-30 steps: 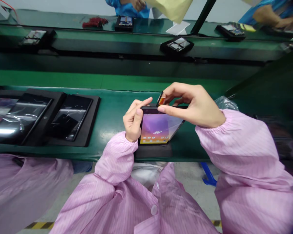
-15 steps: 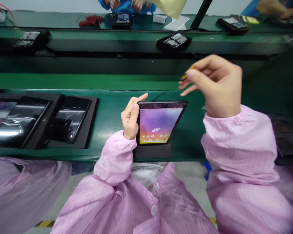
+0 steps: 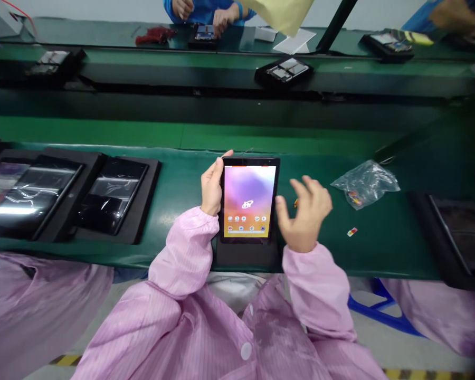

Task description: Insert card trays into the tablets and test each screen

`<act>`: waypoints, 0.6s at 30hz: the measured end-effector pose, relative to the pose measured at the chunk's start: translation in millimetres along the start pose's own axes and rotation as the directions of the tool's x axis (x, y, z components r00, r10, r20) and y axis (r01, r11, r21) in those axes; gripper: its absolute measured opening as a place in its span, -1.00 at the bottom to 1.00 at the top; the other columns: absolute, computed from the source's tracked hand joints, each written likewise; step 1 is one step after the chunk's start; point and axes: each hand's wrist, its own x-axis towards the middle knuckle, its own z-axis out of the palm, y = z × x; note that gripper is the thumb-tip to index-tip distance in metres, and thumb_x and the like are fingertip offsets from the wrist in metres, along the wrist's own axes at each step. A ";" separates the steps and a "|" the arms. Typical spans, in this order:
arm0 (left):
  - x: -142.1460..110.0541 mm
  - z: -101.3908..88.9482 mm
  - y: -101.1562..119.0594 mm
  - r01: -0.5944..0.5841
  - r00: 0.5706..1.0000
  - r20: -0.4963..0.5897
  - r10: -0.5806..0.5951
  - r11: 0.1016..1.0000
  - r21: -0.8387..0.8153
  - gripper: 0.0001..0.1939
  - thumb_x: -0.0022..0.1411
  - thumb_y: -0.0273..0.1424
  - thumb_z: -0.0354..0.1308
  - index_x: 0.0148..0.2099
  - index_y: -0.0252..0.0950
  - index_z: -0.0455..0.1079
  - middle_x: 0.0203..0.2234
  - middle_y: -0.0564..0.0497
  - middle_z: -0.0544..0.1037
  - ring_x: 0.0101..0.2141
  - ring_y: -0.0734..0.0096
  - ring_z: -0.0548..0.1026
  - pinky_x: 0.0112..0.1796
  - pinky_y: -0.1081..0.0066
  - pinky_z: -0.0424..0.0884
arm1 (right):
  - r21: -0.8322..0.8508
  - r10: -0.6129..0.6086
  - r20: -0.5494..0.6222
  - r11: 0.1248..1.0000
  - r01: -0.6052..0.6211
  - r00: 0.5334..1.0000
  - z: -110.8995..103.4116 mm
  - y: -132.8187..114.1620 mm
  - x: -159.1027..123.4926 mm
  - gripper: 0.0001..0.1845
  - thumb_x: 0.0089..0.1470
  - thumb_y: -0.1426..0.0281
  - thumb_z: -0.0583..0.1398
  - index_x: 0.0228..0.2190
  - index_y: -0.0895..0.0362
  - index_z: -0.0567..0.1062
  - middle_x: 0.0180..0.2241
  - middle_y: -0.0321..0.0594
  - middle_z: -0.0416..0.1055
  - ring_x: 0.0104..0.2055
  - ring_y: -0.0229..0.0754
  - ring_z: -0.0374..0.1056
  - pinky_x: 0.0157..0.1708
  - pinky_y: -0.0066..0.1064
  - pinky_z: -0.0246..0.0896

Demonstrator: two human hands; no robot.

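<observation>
A tablet (image 3: 249, 198) with a lit home screen is held at its left edge by my left hand (image 3: 212, 184), thumb at the front. It leans over a dark pad (image 3: 247, 256) on the green table. My right hand (image 3: 305, 214) is just right of the tablet with its fingers apart. A small orange-yellow piece (image 3: 296, 202) shows between its thumb and fingers; whether it touches them or lies on the table I cannot tell. Farther right are a clear plastic bag (image 3: 370, 182) with small coloured pieces inside and a small red, yellow and white card (image 3: 352, 231).
Dark-screened tablets (image 3: 111, 195) lie on black foam trays (image 3: 152, 200) at left. Another dark device (image 3: 459, 232) sits at far right. Opened devices (image 3: 285, 69) rest on the line beyond, where a co-worker's hands (image 3: 224, 18) are busy.
My right hand has come down and left from its raised pinch on a small yellow-black piece, and its fingers have spread. The tablet now faces me more squarely. The bag and card have come into view.
</observation>
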 end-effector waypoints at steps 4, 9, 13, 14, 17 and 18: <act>-1.3 0.0 1.9 0.017 1.000 0.003 -0.017 1.000 0.010 -0.54 0.26 -0.04 0.09 0.03 -0.23 0.48 -0.32 0.00 0.63 -0.32 0.35 0.60 -0.25 0.39 0.47 | -0.005 -0.281 0.261 0.956 0.292 0.924 8.1 -61.4 7.8 -0.38 0.27 0.18 0.01 0.28 0.16 0.13 0.26 -0.04 0.20 0.33 0.02 0.04 0.35 0.05 -0.37; -0.8 -1.1 0.8 0.018 1.000 0.001 -0.018 1.000 0.009 -0.56 0.27 -0.05 0.09 0.03 -0.22 0.49 -0.36 0.01 0.62 -0.33 0.36 0.59 -0.25 0.38 0.46 | -0.053 -0.150 0.403 0.981 0.187 0.903 14.8 -84.9 -12.5 -0.22 0.26 -0.01 -0.08 0.30 0.26 0.08 0.33 0.00 0.04 0.38 0.09 -0.08 0.35 0.09 -0.47; 0.0 -1.7 -1.2 0.015 1.000 -0.008 -0.015 1.000 -0.018 -0.57 0.26 -0.06 0.10 0.01 -0.22 0.50 -0.37 0.02 0.62 -0.35 0.35 0.59 -0.30 0.39 0.45 | -0.090 -0.097 0.460 0.984 0.154 0.882 1.1 -88.9 -43.3 -0.12 0.18 -0.14 -0.07 0.29 0.21 0.12 0.32 -0.02 0.05 0.35 0.12 -0.02 0.33 0.12 -0.49; 0.2 -1.9 -1.5 0.010 1.000 -0.007 -0.010 1.000 -0.022 -0.57 0.27 -0.06 0.11 0.01 -0.23 0.50 -0.36 0.01 0.62 -0.35 0.36 0.59 -0.29 0.40 0.45 | -0.091 -0.092 0.477 0.984 0.154 0.874 -3.0 -89.9 -50.8 -0.10 0.16 -0.16 -0.06 0.29 0.20 0.12 0.32 -0.03 0.05 0.34 0.12 -0.01 0.33 0.12 -0.49; 0.7 -2.0 -1.9 0.003 1.000 -0.004 -0.003 1.000 -0.026 -0.57 0.26 -0.07 0.11 0.01 -0.24 0.50 -0.32 0.00 0.63 -0.34 0.38 0.59 -0.28 0.41 0.45 | -0.088 -0.086 0.520 0.984 0.154 0.850 -13.1 -92.6 -69.1 -0.07 0.13 -0.19 -0.05 0.30 0.17 0.11 0.32 -0.04 0.07 0.35 0.15 -0.03 0.33 0.13 -0.48; 0.8 -1.8 -1.8 0.005 1.000 -0.007 -0.005 1.000 -0.028 -0.57 0.26 -0.07 0.12 0.00 -0.24 0.50 -0.32 0.00 0.63 -0.34 0.38 0.59 -0.28 0.42 0.44 | -0.089 -0.082 0.533 0.984 0.152 0.842 -15.4 -93.3 -73.6 -0.07 0.13 -0.18 -0.04 0.30 0.17 0.11 0.32 -0.05 0.07 0.35 0.15 -0.04 0.33 0.13 -0.49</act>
